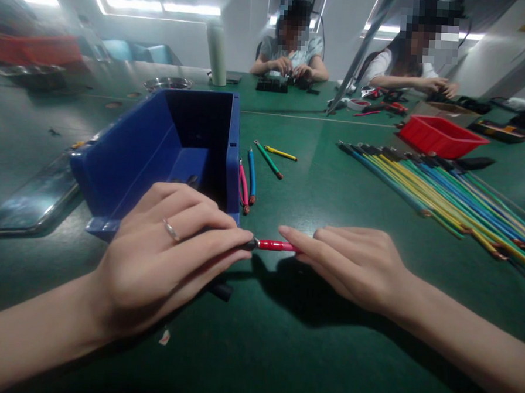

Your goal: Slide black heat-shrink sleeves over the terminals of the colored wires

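My left hand [171,256] and my right hand [351,263] meet over the green table, both pinched on a short red wire [274,245]. The left fingertips close on its dark metal-tipped left end, and a black piece [220,290] pokes out below that hand. The right fingertips grip the wire's right end. A ring sits on my left hand. Just behind the left hand stands an open blue bin [159,150].
Short pink, blue, green and yellow wires [264,164] lie beside the bin. A long bundle of coloured wires [447,194] spreads at right, near a red tray [437,135]. A phone [33,199] lies at left. Two people work at the far side of the table.
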